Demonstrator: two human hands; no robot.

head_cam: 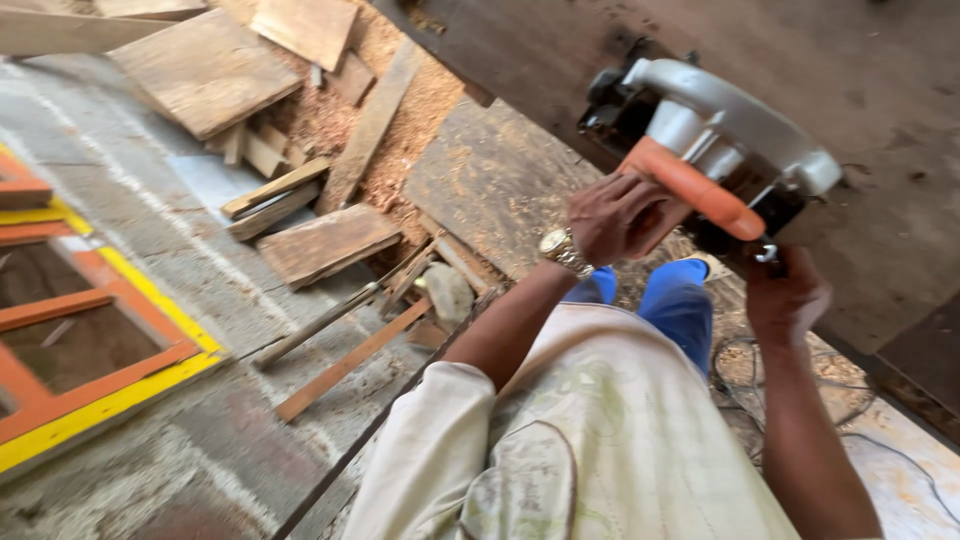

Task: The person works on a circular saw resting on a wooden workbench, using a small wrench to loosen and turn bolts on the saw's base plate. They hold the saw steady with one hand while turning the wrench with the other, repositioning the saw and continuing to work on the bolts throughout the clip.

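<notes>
Two hands meet at a circular saw (715,150), which sits on a dark wooden desk (880,120) at the upper right of the view; its long axis runs diagonally, from the black motor end at upper left down to the tip of its orange handle (695,187) at lower right, and that handle points down toward the person; the grey curved guard arches over the top of the saw, on the side away from the person.

The left hand (620,215), with a gold watch (563,250) at the wrist, is clenched round the upper part of the orange handle, fingers wrapped over it; the right hand (785,295) sits just below the saw's lower end, fingers curled and touching the dark underside near a small metal part; whether it truly grips anything there I cannot tell, as motion blur hides the fingertips.

The saw looks worn: a pale grey metal guard, a black body, a bright orange grip; it is blurred.

Left of the saw, well apart, lie scrap wooden boards (325,243) and a heap of sawdust (400,120) on the floor; far left of the saw rests an orange and yellow painted frame (110,395); below the saw a thin black cable (760,385) coils on the ground beside the person's blue trousers (680,305).
</notes>
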